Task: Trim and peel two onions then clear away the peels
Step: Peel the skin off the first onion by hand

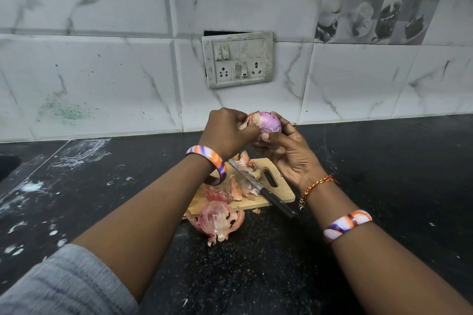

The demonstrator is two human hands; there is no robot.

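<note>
A purple onion is held up above the black counter, in front of the tiled wall. My right hand cups it from below and the right. My left hand pinches a papery strip of skin at the onion's left end. Below the hands lies a wooden cutting board with a black-handled knife across it and loose peels scattered on it. A large curled peel lies at the board's near edge, partly on the counter. No second onion shows.
The black speckled counter runs left and right, with white smears at the left. A sink edge shows at far left. On the marble-tiled wall behind the hands is a switch and socket panel.
</note>
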